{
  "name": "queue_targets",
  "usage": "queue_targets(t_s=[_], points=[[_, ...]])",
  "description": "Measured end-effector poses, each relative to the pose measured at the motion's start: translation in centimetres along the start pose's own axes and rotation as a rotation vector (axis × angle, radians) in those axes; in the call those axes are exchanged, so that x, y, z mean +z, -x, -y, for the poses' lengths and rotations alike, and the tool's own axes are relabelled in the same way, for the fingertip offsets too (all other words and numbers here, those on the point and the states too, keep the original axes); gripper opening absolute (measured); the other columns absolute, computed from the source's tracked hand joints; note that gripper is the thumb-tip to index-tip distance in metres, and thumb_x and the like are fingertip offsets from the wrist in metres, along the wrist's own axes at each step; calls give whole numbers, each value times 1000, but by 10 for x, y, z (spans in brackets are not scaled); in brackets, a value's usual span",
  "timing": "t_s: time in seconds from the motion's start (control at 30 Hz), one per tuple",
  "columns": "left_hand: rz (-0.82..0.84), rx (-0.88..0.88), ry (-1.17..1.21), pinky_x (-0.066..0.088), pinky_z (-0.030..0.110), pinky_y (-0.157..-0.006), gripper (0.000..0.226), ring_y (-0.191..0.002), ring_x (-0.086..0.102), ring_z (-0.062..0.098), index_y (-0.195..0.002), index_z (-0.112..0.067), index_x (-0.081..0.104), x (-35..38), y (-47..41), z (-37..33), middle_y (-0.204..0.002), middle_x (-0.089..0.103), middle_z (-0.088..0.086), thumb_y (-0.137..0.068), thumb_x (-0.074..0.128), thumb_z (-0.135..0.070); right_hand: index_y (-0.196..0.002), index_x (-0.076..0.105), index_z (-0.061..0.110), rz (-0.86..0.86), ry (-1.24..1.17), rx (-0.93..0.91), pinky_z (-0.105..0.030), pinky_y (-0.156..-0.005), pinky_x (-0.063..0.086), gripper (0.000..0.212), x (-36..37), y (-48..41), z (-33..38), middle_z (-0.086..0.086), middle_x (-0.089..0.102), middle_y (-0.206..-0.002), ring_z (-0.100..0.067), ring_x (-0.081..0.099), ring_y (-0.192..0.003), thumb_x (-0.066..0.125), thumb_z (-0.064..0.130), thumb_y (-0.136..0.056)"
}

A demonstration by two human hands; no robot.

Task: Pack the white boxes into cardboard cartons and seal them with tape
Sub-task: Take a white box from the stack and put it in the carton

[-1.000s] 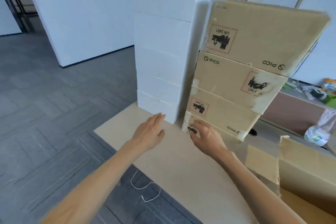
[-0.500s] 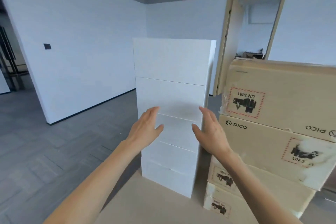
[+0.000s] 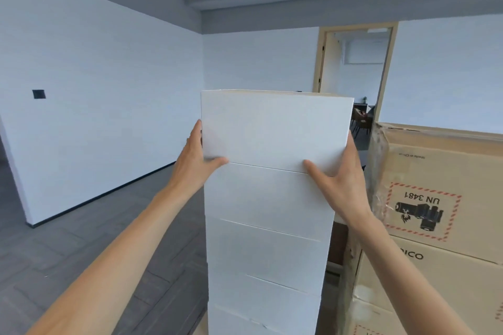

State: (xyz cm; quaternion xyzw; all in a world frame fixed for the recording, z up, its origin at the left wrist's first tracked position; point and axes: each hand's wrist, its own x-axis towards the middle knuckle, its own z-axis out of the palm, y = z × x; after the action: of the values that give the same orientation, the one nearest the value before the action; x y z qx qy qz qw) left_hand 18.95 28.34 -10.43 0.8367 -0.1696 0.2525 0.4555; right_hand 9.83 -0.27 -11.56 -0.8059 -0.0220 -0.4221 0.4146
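Both hands clamp the top box [image 3: 275,128]: left hand [image 3: 194,160] on its left side, right hand [image 3: 341,179] on its right, thumbs across the front, other fingers hidden round the sides. It sits on the stack of white boxes [image 3: 266,247] mid-frame, bottom cut off. Cartons [image 3: 446,168] at the right edge: upside-down "UN 3481" label [image 3: 420,211], then "ICO" with its first letter behind the forearm. Tiny print up top is unreadable.
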Motion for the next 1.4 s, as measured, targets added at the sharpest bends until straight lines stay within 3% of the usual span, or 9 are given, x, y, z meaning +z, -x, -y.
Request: queue_targets(t_s=[0.13,0.37,0.47,0.53,0.73,0.87,0.93,1.1,1.4], points=[[130,-37,172,45,15,-84,83,-104,50,-16,-137,-29,38,-8,-21,1,-118,55,-23,-70,86,-25,-146,29,39,-29,-42,39,-43,-108,42,90,-3,-9,11,17,47,-142,-5,44,-132,82,47,-73],[234,12,292,47,28,-96,88,-114,56,-1,-135,-27,37,-17,-53,-1,-122,58,-19,-65,90,-27,-136,40,44,-16,-96,115,-34,-97,50,89,-6,-24,27,29,60,-122,2,57,-116,90,45,-63],[237,32,378,47,8,-83,85,-109,54,-9,-134,-26,36,-14,-58,-6,-124,56,-16,-67,88,-15,-136,45,34,-4,-168,124,-10,-78,49,83,-7,-24,35,25,63,-115,14,59,-101,90,25,-67],[240,43,412,44,1,-73,86,-107,51,-14,-135,-25,35,-13,-59,-6,-124,55,-15,-68,87,-10,-135,46,30,-13,-179,113,-4,-71,47,81,-7,-23,37,23,62,-115,17,59,-97,90,18,-68],[237,83,455,48,13,-88,93,-113,54,-7,-139,-23,35,-15,-56,-2,-126,57,-14,-65,89,-12,-132,48,34,-26,-114,107,-39,-99,51,85,-12,-21,40,19,62,-123,-2,59,-115,93,35,-61],[230,120,461,47,35,-102,94,-117,56,1,-137,-27,37,-28,-47,1,-126,59,-14,-62,92,-17,-133,47,37,-26,-87,83,-42,-100,51,88,-17,-20,56,21,63,-121,-3,59,-115,93,41,-58],[204,126,460,46,28,-99,94,-113,55,-6,-137,-28,37,-38,-42,-3,-123,59,-17,-62,92,-18,-132,46,37,-33,-84,80,-43,-99,51,86,-16,-16,66,21,63,-121,-3,59,-115,93,40,-59],[111,183,371,38,3,-71,95,-97,50,-16,-139,-35,33,-69,-20,-24,-108,52,-35,-64,90,-25,-131,48,32,-96,-125,45,-39,-96,54,80,-22,8,93,20,65,-119,-1,61,-112,92,21,-65],[133,313,465,42,5,-75,102,-93,51,-26,-141,-40,29,-91,20,-70,-101,58,-42,-61,91,-29,-130,45,36,-241,-2,6,-32,-86,55,91,-84,56,149,25,62,-116,4,58,-109,95,34,-54]])
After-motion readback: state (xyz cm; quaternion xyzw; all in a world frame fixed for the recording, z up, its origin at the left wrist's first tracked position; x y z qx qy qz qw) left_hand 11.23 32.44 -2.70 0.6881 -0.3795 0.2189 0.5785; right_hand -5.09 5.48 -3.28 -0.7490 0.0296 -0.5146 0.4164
